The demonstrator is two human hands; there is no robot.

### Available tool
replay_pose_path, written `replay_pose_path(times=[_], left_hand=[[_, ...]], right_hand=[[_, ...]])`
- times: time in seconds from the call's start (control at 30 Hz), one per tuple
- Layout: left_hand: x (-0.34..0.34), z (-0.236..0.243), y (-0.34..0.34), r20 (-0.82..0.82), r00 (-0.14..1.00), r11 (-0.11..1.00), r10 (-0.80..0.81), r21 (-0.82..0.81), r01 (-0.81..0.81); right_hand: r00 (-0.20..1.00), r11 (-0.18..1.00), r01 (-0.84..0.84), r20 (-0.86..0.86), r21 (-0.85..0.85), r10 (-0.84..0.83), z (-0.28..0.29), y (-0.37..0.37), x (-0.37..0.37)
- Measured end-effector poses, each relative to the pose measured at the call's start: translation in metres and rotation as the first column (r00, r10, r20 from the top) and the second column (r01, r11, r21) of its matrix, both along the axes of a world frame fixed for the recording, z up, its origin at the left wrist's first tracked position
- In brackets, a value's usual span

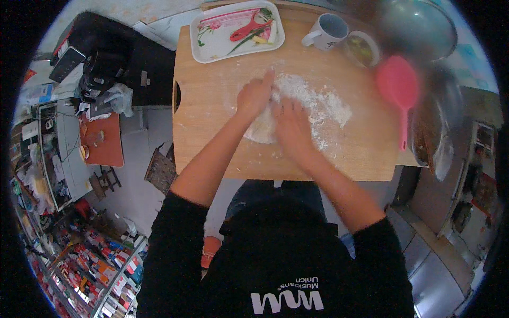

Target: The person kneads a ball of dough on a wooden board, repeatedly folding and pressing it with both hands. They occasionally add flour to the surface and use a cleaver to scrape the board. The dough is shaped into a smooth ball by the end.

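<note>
A flattened pale piece of dough (260, 130) lies on the wooden board (212, 143), partly hidden under my hands. My left hand (254, 97) is at the dough's far left edge, one finger stretched away from me, the others partly hidden. My right hand (292, 124) lies palm down over the dough's right side, its fingers stretched toward the loose flour (318, 100). That white flour is scattered across the board beyond and to the right of my right hand.
At the board's far edge are a white tray (222, 45) holding a red peeler (245, 33) and cut vegetables, a mug (327, 33) and a small bowl (366, 49). A pink long-handled scoop (397, 85) lies at right, near a large translucent bowl (419, 26).
</note>
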State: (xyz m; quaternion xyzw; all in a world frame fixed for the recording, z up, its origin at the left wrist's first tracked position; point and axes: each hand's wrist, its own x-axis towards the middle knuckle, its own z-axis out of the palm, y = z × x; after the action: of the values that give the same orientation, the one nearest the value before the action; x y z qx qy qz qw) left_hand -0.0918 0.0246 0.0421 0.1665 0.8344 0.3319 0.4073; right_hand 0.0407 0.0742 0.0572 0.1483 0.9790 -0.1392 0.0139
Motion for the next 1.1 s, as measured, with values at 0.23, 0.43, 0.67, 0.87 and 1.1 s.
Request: replay_pose_path(times=[0.23,0.43,0.67,0.87,1.1], left_hand=[[0.072,-0.031,-0.043,-0.846,0.525,0.924,0.093,0.270,0.272],[0.025,-0.058,0.015,-0.787,0.613,0.997,-0.066,-0.025,0.074],[-0.010,-0.029,0.007,-0.108,0.988,0.994,0.107,-0.005,-0.108],[0.039,-0.015,-0.053,-0.131,0.966,0.970,0.224,0.128,-0.207],[0.055,-0.027,-0.052,-0.440,0.850,0.940,0.289,0.299,-0.165]], right_hand=[[0.977,0.931,0.176,-0.056,-0.320,-0.204,-0.036,-0.005,0.045],[0.978,0.905,0.208,0.058,-0.370,-0.201,-0.078,0.046,0.002],[0.944,0.987,0.150,0.304,-0.056,-0.126,-0.007,0.051,-0.060],[0.973,0.993,-0.004,-0.229,-0.121,-0.024,-0.013,-0.021,-0.004],[0.860,0.679,0.289,-0.128,-0.675,-0.494,-0.058,0.087,0.112]])
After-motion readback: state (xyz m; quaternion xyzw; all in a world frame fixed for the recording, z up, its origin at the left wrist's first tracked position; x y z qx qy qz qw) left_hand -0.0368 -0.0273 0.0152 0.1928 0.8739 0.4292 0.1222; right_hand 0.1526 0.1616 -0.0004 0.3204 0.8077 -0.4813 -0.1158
